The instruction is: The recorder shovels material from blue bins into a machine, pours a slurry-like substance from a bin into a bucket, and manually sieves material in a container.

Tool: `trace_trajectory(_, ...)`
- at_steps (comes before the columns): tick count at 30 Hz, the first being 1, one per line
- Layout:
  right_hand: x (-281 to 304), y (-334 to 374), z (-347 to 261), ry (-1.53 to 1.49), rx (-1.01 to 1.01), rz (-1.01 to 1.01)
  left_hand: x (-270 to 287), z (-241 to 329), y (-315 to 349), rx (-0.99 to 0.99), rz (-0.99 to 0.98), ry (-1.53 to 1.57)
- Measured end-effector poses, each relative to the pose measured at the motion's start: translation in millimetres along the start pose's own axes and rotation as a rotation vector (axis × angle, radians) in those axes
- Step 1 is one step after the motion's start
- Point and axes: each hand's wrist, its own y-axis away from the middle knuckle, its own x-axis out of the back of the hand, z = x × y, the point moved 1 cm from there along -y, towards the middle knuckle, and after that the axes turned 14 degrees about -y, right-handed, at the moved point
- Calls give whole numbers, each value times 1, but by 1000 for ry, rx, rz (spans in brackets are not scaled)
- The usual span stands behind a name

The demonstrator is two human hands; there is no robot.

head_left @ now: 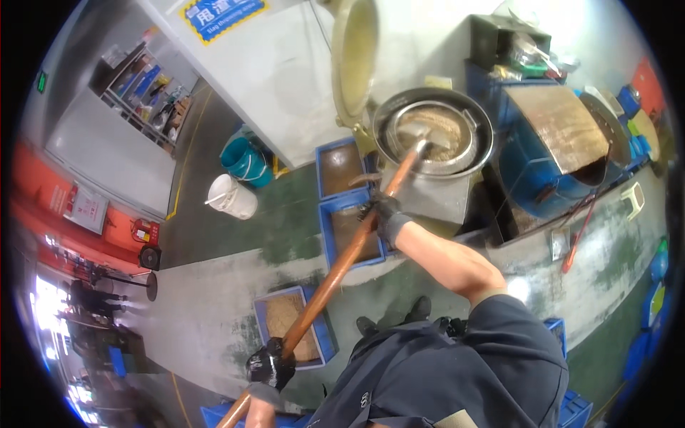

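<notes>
A long wooden-handled shovel (pixel 332 278) slants across the view from lower left to upper right. Its metal head reaches into a round metal drum (pixel 485 135), over the brownish loose material (pixel 444 123) in the inner ring. My left hand (pixel 271 364), in a black glove, is wrapped around the lower part of the handle. Farther up, close to the drum, my black-gloved right hand (pixel 389 217) grips the same handle. Part of the shovel head is hard to make out against the material. A raised round lid (pixel 355 60) stands behind the drum at its left.
Blue bins (pixel 319 171) stand left of the drum; another bin of tan grains (pixel 285 324) lies below the handle. A white bucket (pixel 232 197) and teal bucket (pixel 246 162) stand farther left. At right are a blue barrel (pixel 524 175) and a red-handled tool (pixel 571 255).
</notes>
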Motion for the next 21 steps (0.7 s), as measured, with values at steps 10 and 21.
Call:
trace_trajectory(10, 19, -43, -24, 84, -15, -72, -34, 32, -21, -3, -56, 73)
trace_trajectory(21, 22, 9, 13, 9, -17, -137, -16, -15, 17, 32, 143, -10)
